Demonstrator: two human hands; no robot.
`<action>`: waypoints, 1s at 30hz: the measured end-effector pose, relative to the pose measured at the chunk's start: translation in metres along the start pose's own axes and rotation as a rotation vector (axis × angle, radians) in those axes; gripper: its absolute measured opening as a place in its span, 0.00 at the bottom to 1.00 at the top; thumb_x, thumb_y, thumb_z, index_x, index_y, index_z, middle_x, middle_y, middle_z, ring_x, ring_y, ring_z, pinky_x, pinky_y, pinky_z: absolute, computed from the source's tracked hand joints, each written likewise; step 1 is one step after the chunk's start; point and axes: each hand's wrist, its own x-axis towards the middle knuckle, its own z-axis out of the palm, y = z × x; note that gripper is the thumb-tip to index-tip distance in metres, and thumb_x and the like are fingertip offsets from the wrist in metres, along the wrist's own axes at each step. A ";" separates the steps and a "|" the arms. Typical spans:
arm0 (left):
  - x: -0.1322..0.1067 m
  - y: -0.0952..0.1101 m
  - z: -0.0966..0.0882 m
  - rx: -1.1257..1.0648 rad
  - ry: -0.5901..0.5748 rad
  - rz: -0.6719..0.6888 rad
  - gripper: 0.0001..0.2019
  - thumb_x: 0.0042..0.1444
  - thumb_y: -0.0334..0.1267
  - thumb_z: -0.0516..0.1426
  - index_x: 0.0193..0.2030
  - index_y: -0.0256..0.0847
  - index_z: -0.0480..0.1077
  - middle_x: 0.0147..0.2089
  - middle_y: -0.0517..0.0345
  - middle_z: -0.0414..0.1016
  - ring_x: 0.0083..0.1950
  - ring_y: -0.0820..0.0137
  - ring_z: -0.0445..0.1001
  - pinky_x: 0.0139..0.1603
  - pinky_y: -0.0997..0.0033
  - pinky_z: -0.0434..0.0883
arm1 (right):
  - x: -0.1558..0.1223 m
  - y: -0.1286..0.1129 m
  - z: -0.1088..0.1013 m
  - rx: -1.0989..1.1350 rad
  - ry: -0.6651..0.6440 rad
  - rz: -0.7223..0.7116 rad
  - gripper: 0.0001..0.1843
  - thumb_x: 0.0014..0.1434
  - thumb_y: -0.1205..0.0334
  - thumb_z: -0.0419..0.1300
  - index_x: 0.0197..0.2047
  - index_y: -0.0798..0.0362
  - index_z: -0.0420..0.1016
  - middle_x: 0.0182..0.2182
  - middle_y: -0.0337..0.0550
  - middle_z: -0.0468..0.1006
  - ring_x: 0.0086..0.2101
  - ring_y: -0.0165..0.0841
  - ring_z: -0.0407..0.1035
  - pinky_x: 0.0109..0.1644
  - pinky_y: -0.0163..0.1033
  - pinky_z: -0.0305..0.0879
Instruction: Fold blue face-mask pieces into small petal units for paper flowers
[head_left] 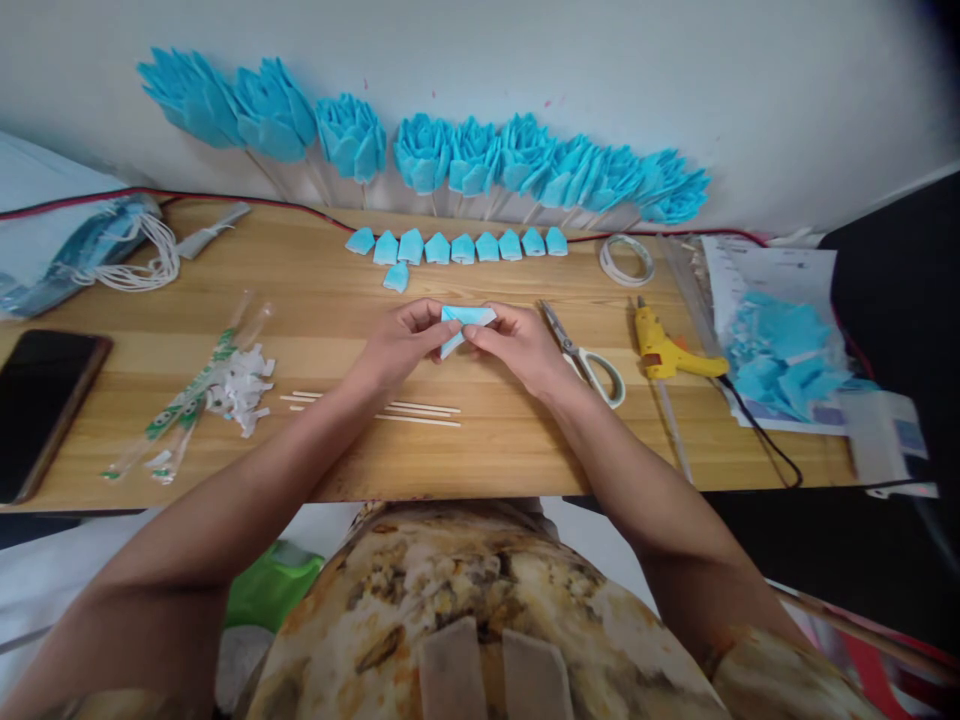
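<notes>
**Both hands pinch a folded blue piece over the worktop**

Head view: The left hand point(401, 345) and the right hand point(517, 345) meet just above the middle of the wooden worktop point(495, 460), each grip closed on the same blue piece point(466, 318). Thumb and fingertips of each hand press one end of it, so it spans the small gap between the two grips. The blue piece is a thin, light-blue sheet, folded into a flat strip with a straight upper edge; a pointed flap hangs from its lower left side, toward the left grip. It is lifted off the wood; whether the knuckles rest on the worktop I cannot tell.

Beyond the grips, toward the wall, a row of folded blue petals point(463, 247) lies side by side, with one more set just in front of the row. Farther beyond, blue flowers point(480, 155) on sticks lean against the wall. Just to the right of the right grip lie scissors point(589, 360), then a yellow glue gun point(664, 350), and well to the right a heap of blue cut pieces point(784, 360) on white paper. On the near side of the grips, under the left wrist, lie thin wooden sticks point(405, 408). Left of the left grip are white scraps point(241, 385) and clear wrappers point(187, 400), and well to the left a dark phone point(41, 400).
</notes>
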 end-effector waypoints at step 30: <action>0.003 -0.001 -0.002 0.045 0.092 -0.020 0.14 0.46 0.44 0.70 0.25 0.38 0.72 0.23 0.62 0.71 0.23 0.77 0.65 0.27 0.75 0.65 | -0.002 -0.003 0.000 -0.003 -0.037 0.005 0.15 0.52 0.49 0.69 0.32 0.53 0.76 0.26 0.35 0.73 0.29 0.27 0.66 0.34 0.35 0.67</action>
